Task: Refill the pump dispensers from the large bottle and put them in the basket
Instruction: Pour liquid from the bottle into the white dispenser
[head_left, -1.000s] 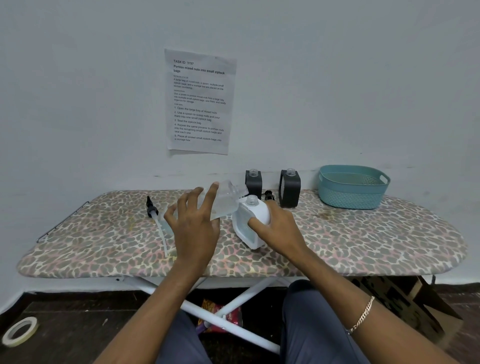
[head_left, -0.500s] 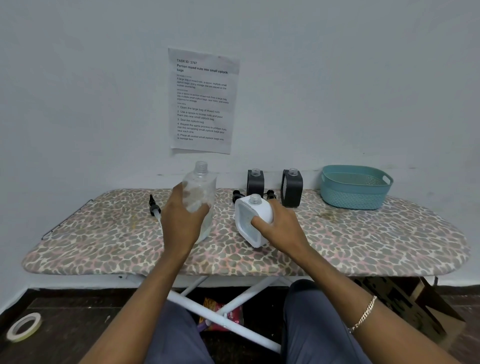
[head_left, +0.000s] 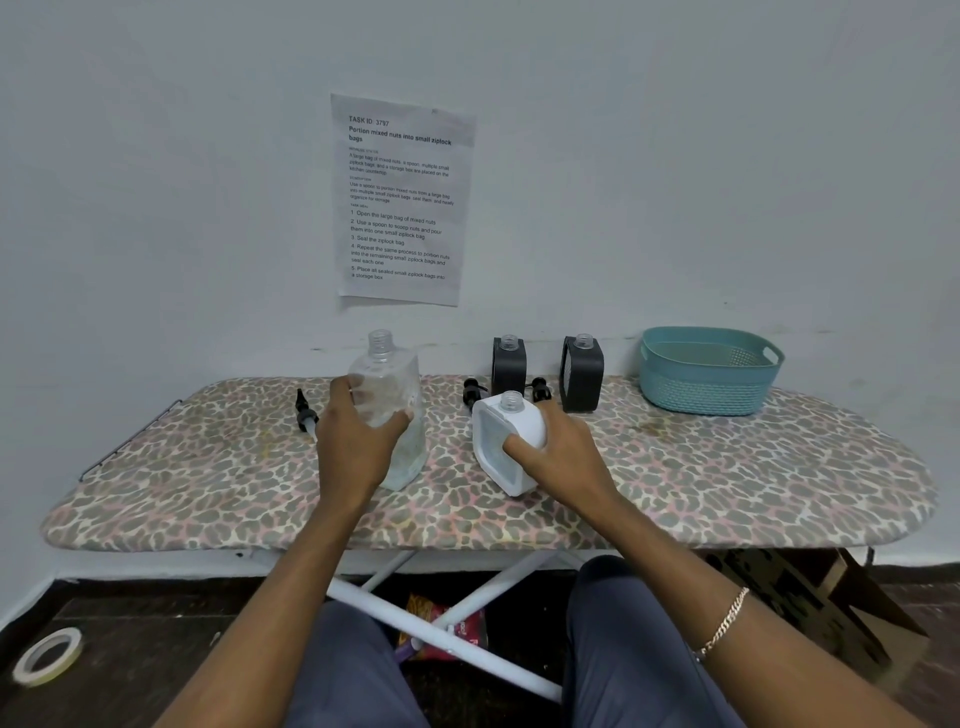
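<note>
Left hand: my left hand (head_left: 358, 441) has its fingers (head_left: 344, 391) wrapped round the large clear plastic bottle (head_left: 389, 384). The bottle is upright, uncapped, with its base on the leopard-print padded worktop (head_left: 727, 467).
Right hand: my right hand (head_left: 561, 447) has its fingers (head_left: 519, 442) clasped on the white square plastic dispenser (head_left: 498, 441). It is held at a slant, threaded neck open and lower end on the worktop.
Just changed: a second ago the clear bottle was tipped with its mouth at the white dispenser's neck. I have since swung it upright and lowered it, so it now stands left of my right fingers, apart from the dispenser.
Meaning: this pour looks finished, though I cannot tell the fill level through the white wall.
Still waiting: two black square dispensers (head_left: 509, 364) (head_left: 582, 374) stand just beyond my right fingers, with open necks and no pumps.
Pumps: one black pump head with a tube (head_left: 306, 413) lies just left of my left fingers. Two more (head_left: 474, 389) (head_left: 540, 389) lie by the black dispensers.
Basket: the teal plastic basket (head_left: 709, 387) sits well to the right of my right fingers, and none of the three dispensers is in it.
Next, I judge: let go of the bottle, then fetch a pump for the white one.
</note>
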